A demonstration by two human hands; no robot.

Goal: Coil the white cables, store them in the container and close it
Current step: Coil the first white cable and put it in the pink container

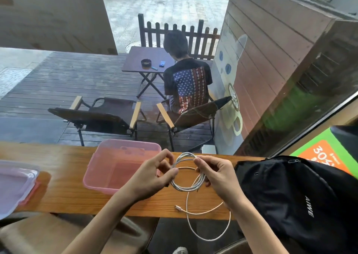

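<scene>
Left hand (153,173) and right hand (217,171) pinch the white cable (188,188) coil; limp, light, likely springy: grip across loops.

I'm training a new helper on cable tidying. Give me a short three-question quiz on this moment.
1. True or false: the pink container already has its lid on.
2. Which hand is nearer the black bag? A) left B) right
3. Fill in: the cable's loose end hangs off the counter's ______ edge.

Key
1. False. The container is open and looks empty; the lid lies apart, further left on the counter.
2. B. The right hand is beside the bag; the left hand is by the container. Both pinch the coil.
3. Near. The tail loops down below the counter, with the plug resting on the wood.
</scene>
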